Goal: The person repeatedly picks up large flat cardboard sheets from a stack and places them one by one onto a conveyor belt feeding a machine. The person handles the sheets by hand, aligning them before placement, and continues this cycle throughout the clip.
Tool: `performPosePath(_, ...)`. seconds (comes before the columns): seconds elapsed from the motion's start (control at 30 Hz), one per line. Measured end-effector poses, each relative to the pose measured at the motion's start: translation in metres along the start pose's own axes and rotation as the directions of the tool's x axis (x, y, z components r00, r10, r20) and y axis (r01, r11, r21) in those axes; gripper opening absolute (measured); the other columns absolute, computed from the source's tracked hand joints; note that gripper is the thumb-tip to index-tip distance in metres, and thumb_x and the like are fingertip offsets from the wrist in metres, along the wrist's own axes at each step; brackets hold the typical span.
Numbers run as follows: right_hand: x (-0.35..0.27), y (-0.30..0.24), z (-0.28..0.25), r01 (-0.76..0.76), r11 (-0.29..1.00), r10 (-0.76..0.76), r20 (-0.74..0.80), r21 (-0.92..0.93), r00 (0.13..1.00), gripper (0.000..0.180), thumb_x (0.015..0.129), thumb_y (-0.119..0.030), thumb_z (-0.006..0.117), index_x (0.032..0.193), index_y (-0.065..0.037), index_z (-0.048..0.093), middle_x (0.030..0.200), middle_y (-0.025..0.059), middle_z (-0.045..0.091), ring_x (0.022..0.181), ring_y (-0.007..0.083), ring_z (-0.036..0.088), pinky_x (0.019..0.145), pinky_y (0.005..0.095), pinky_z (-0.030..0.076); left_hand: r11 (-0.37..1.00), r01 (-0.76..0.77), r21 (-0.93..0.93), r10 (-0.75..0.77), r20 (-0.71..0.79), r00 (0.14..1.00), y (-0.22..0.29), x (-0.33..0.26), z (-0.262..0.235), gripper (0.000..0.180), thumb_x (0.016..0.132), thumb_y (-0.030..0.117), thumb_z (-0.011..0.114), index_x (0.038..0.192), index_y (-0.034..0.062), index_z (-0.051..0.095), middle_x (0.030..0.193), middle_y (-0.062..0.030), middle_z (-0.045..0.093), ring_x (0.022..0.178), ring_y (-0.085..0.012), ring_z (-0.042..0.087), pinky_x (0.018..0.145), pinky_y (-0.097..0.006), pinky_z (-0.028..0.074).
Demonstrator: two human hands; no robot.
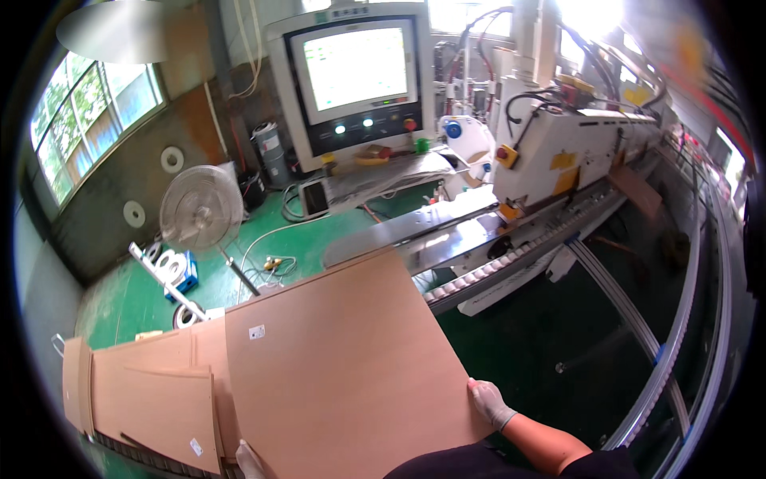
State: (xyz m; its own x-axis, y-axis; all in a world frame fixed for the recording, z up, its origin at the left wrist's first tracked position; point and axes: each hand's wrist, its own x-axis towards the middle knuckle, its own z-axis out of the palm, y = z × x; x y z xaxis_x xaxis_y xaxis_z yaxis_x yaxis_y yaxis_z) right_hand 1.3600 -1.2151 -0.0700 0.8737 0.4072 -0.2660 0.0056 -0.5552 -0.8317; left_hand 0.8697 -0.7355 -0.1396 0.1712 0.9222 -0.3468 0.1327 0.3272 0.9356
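Edge-processing machine (574, 152): white housing, yellow patches, black cables; upper right of frame, running diagonally toward centre, with roller conveyor track (495, 267) along its lower edge.

Green floor (128, 295): left and centre of frame, darker at lower right.

Large brown panel (335, 367): flat, rectangular, lower centre of frame, far corner pointing toward the conveyor track; small white label near its upper left corner. Held at both near edges.

Stack of smaller brown panels (152, 391): lower left of frame, just beside and partly under the large panel, one piece on edge at far left.

Control console (355, 76): pale frame, bright screen, row of lit buttons beneath; top centre of frame.

Windows (88, 112): upper left of frame, foliage outside.

Pedestal fan (201, 207): round wire guard, left of centre, standing on the floor.

Right hand (491, 403): white glove, lower right of centre, fingers curled over the panel's right edge, gripping it; bare forearm below.

Left hand (249, 461): white glove, bottom edge of frame, only partly visible, touching the panel's near left edge; degree of closure cannot be told.
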Motion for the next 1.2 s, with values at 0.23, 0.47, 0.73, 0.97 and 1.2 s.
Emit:
performPosePath(0.23,0.006,0.028,-0.064,0.006,1.000,-0.006,0.007,-0.001,1.000,0.050,0.107,-0.038,0.043,0.088,0.002,0.067,0.089,0.0273,0.068,0.090,0.0464,0.065,0.078,0.0506,0.049,0.942,0.013,0.336,-0.025,0.031,0.999,-0.002,-0.014,0.026,0.059,0.107,0.044,0.051,0.140,-0.0041,0.056,0.133,-0.0123,0.063,0.122,-0.0278,0.058,0.108,-0.041,0.046)
performPosePath(0.47,0.018,0.083,-0.123,0.146,0.977,-0.137,0.068,-0.153,0.988,0.048,0.106,-0.036,0.042,0.091,0.000,0.068,0.099,0.0261,0.070,0.094,0.0457,0.066,0.080,0.0518,0.051,0.910,0.057,0.410,-0.070,0.018,0.997,0.030,-0.098,0.112,0.058,0.107,0.044,0.052,0.139,-0.0039,0.057,0.132,-0.0119,0.063,0.120,-0.0263,0.059,0.106,-0.040,0.047)
performPosePath(0.73,0.019,0.133,-0.194,0.006,0.904,0.038,-0.095,0.426,0.995,0.032,0.099,-0.031,0.063,0.091,-0.001,0.069,0.090,0.0102,0.068,0.087,0.0166,0.062,0.081,0.0348,0.051,0.898,0.118,0.423,-0.156,0.057,0.986,0.001,-0.163,0.201,0.056,0.107,0.044,0.053,0.137,-0.0036,0.058,0.130,-0.0114,0.064,0.119,-0.0247,0.059,0.104,-0.039,0.048)
performPosePath(0.97,0.016,0.126,-0.216,-0.029,-0.113,0.306,0.063,0.993,0.950,0.040,0.099,-0.036,0.061,0.130,-0.011,0.061,0.130,0.0060,0.067,0.119,0.0273,0.063,0.103,0.0468,0.049,0.906,0.163,0.390,-0.228,0.127,0.965,-0.030,-0.201,0.259,0.055,0.107,0.043,0.053,0.136,-0.0033,0.059,0.128,-0.0109,0.065,0.117,-0.0232,0.060,0.102,-0.039,0.049)
performPosePath(1.2,0.037,0.159,-0.150,-0.053,0.029,0.423,0.036,0.998,0.906,0.031,0.094,-0.022,0.066,0.120,-0.005,0.063,0.116,0.0087,0.067,0.110,0.0259,0.065,0.096,0.0415,0.054,0.899,0.111,0.425,-0.207,0.189,0.960,-0.050,-0.220,0.279,0.053,0.107,0.043,0.054,0.134,-0.0024,0.061,0.126,-0.0109,0.065,0.116,-0.0211,0.060,0.099,-0.038,0.050)
